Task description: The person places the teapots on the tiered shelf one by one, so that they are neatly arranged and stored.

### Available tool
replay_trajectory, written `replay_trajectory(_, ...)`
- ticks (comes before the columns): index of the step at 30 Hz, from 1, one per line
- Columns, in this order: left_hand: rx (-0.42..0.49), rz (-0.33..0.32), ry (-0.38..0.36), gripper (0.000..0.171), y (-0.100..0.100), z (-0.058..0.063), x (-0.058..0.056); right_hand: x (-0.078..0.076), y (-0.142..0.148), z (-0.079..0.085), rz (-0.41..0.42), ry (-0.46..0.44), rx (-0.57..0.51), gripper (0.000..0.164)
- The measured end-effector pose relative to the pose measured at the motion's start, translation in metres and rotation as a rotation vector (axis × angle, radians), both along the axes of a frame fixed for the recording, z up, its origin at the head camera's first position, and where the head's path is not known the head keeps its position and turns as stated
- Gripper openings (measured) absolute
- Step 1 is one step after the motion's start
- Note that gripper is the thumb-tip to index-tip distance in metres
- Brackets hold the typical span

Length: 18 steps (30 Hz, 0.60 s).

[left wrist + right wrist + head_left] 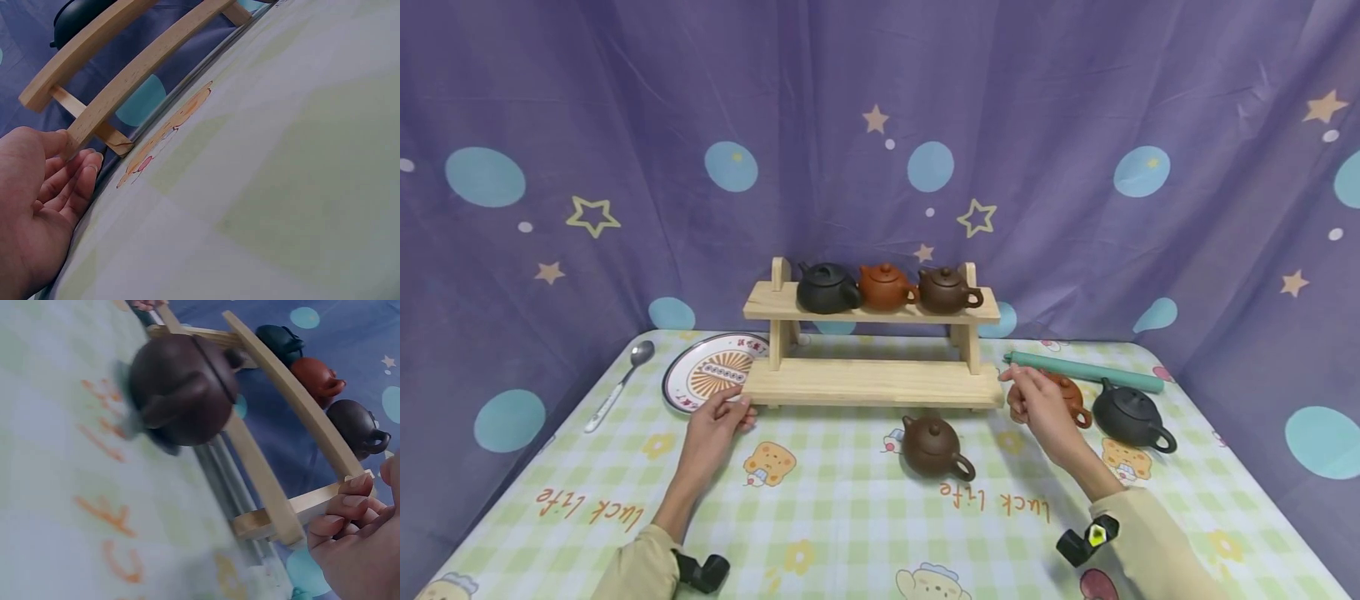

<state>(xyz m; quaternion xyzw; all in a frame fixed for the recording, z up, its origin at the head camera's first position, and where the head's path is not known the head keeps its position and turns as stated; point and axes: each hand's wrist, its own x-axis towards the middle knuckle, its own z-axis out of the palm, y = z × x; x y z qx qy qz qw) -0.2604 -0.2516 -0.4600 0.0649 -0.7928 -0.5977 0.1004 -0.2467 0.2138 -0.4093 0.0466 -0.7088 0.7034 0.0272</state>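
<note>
A two-tier wooden display rack (pixel 872 383) stands across the middle of the table. My left hand (pixel 718 425) pinches the left end of its lower board, thumb against the wood in the left wrist view. Beside the right end is my right hand (pixel 1041 408), fingers loosely bent with nothing visible inside them, index fingertip right at the board's corner. On the upper board sit a black teapot (pixel 826 290), a reddish-orange teapot (pixel 883 289) and a dark brown teapot (pixel 943 292). Another brown teapot (pixel 932 450) rests on the tablecloth in front of the rack.
Right of the rack are an orange teapot (pixel 1070 398), partly hidden by my right hand, a black teapot (pixel 1131 417) and a long teal roll (pixel 1090 372). A patterned plate (pixel 683 375) and a spoon (pixel 617 396) lie at the left. A purple curtain (pixel 850 67) hangs behind.
</note>
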Motion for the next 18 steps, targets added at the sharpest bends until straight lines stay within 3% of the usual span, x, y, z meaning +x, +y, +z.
replay_trajectory(11, 0.012, -0.002, 0.004, 0.044, 0.000, -0.001, -0.001, 0.034, -0.005, -0.026, 0.005, -0.084, 0.085, 0.037)
replay_trajectory(18, 0.016, -0.007, -0.008, 0.045, 0.000, -0.001, -0.001, 0.049, -0.009, -0.030, 0.000, -0.116, 0.166, 0.033)
